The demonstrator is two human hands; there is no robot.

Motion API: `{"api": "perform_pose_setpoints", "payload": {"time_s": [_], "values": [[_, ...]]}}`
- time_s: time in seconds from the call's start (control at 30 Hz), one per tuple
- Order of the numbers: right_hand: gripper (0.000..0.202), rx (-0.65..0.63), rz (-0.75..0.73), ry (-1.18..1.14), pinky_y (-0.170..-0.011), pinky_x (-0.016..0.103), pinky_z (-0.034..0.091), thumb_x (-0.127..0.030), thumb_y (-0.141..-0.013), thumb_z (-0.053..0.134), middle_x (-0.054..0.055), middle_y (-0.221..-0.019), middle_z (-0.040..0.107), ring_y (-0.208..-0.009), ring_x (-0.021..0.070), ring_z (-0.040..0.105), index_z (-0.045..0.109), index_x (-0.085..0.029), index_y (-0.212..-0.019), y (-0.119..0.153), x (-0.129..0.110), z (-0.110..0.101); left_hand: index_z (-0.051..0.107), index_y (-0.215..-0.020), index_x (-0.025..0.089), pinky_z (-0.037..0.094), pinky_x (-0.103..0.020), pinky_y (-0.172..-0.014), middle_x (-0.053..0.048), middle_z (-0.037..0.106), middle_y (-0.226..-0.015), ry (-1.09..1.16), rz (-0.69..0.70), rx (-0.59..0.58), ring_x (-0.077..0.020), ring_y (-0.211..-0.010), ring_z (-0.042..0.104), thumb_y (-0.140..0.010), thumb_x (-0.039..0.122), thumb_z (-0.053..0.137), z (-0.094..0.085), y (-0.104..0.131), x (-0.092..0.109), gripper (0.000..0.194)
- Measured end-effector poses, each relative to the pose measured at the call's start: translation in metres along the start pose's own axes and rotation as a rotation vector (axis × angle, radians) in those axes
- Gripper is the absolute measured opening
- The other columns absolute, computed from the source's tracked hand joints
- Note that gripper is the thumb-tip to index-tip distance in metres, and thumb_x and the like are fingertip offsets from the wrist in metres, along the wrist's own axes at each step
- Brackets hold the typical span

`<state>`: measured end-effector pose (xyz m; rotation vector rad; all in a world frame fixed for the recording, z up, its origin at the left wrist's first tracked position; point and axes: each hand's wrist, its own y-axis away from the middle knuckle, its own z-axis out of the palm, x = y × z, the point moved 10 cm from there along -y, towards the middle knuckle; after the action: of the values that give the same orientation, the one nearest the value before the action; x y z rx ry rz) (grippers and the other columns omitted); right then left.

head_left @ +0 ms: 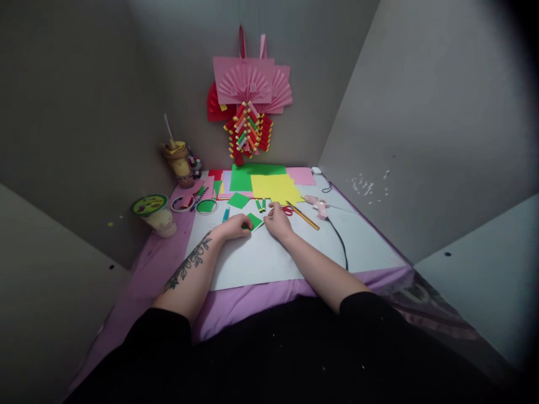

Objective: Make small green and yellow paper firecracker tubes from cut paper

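Note:
A green paper square (pixel 255 222) with a white strip along its near edge lies between my hands, low over the white board. My left hand (pixel 236 227) pinches its left side, fingers curled. At the right corner of the paper is my right hand (pixel 278 222), its fingers bent together; they appear to grip that corner. Just beyond sit small green paper rolls (pixel 260 206) with yellow bands. Another green square (pixel 238 200) rests flat behind my left hand, near a small blue stick (pixel 226 214). Red-handled scissors (pixel 288 211) and a yellow pencil-like tool (pixel 304 216) are beside my right hand.
A pink glue gun (pixel 319 207) with a black cord lies on the right. Yellow sheets (pixel 275 187) and green sheets (pixel 256 175) are stacked at the back. Tape rolls (pixel 206 207) and a lidded cup (pixel 155 216) stand left. Paper firecracker decorations (pixel 247 126) hang on the wall.

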<state>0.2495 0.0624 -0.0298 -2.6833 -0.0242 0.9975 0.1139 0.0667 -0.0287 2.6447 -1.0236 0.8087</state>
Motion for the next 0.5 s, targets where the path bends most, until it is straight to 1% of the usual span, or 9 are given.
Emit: {"api": "perform_pose_setpoints", "payload": {"time_s": [0.03, 0.1, 0.13, 0.17, 0.23, 0.33, 0.43, 0.5], "values": [[0.046, -0.006, -0.043, 0.008, -0.078, 0.032, 0.044, -0.032, -0.079, 0.055, 0.006, -0.101, 0.061, -0.09, 0.0205, 0.057, 0.043, -0.02, -0.122, 0.003, -0.008, 0.002, 0.067, -0.082, 0.015, 0.044, -0.028, -0.068, -0.004, 0.066, -0.08, -0.001, 0.0, 0.007, -0.0196, -0.075, 0.058, -0.065, 0.019, 0.058, 0.0, 0.0, 0.0, 0.02], [0.054, -0.034, -0.144, 0.069, -0.088, 0.037, 0.042, -0.041, -0.075, 0.062, 0.01, -0.113, 0.058, -0.105, 0.0246, 0.052, 0.045, -0.019, -0.121, 0.009, -0.025, 0.008, 0.066, -0.083, 0.015, 0.044, -0.028, -0.068, -0.004, 0.065, -0.08, 0.006, 0.005, 0.027, -0.0196, -0.075, 0.058, -0.065, 0.021, 0.058, -0.002, 0.0, -0.001, 0.021], [0.058, -0.047, -0.165, 0.111, -0.092, 0.039, 0.041, -0.044, -0.073, 0.064, 0.011, -0.117, 0.056, -0.111, 0.027, 0.049, 0.047, -0.019, -0.121, 0.012, -0.031, 0.011, 0.065, -0.084, 0.015, 0.044, -0.028, -0.068, -0.004, 0.064, -0.081, 0.014, 0.008, 0.035, -0.0196, -0.075, 0.057, -0.065, 0.022, 0.058, -0.002, 0.001, -0.002, 0.022], [0.061, -0.061, -0.154, 0.151, -0.095, 0.041, 0.039, -0.046, -0.071, 0.067, 0.013, -0.12, 0.054, -0.114, 0.0289, 0.046, 0.047, -0.019, -0.121, 0.013, -0.032, 0.014, 0.064, -0.085, 0.016, 0.044, -0.028, -0.068, -0.004, 0.064, -0.082, 0.023, 0.008, 0.043, -0.0195, -0.075, 0.057, -0.065, 0.022, 0.059, -0.002, 0.001, -0.002, 0.022], [0.063, -0.085, -0.07, 0.207, -0.095, 0.043, 0.039, -0.049, -0.069, 0.069, 0.014, -0.121, 0.053, -0.117, 0.0314, 0.044, 0.049, -0.018, -0.12, 0.012, -0.026, 0.016, 0.063, -0.087, 0.016, 0.044, -0.028, -0.067, -0.003, 0.063, -0.083, 0.034, -0.002, 0.053, -0.0193, -0.075, 0.057, -0.064, 0.022, 0.059, -0.003, 0.002, -0.004, 0.023], [0.06, -0.089, 0.056, 0.238, -0.093, 0.044, 0.039, -0.05, -0.069, 0.069, 0.015, -0.12, 0.053, -0.117, 0.0326, 0.045, 0.05, -0.018, -0.116, 0.005, -0.008, 0.013, 0.061, -0.085, 0.017, 0.043, -0.028, -0.066, -0.003, 0.062, -0.082, 0.018, -0.019, 0.059, -0.0187, -0.074, 0.056, -0.063, 0.02, 0.059, -0.003, 0.002, -0.005, 0.022], [0.053, -0.048, 0.109, 0.245, -0.092, 0.044, 0.04, -0.047, -0.07, 0.069, 0.016, -0.12, 0.054, -0.115, 0.0328, 0.046, 0.051, -0.017, -0.111, -0.003, 0.006, 0.005, 0.061, -0.084, 0.017, 0.043, -0.028, -0.066, -0.002, 0.061, -0.081, 0.012, -0.023, 0.057, -0.0187, -0.074, 0.055, -0.062, 0.019, 0.059, -0.004, 0.003, -0.005, 0.022], [0.044, -0.006, 0.118, 0.239, -0.092, 0.043, 0.04, -0.04, -0.072, 0.068, 0.015, -0.118, 0.056, -0.114, 0.0317, 0.048, 0.053, -0.017, -0.107, -0.007, 0.012, -0.001, 0.061, -0.085, 0.017, 0.044, -0.028, -0.068, -0.002, 0.061, -0.082, 0.016, -0.017, 0.054, -0.0189, -0.075, 0.056, -0.063, 0.02, 0.059, -0.004, 0.003, -0.004, 0.022]]}}
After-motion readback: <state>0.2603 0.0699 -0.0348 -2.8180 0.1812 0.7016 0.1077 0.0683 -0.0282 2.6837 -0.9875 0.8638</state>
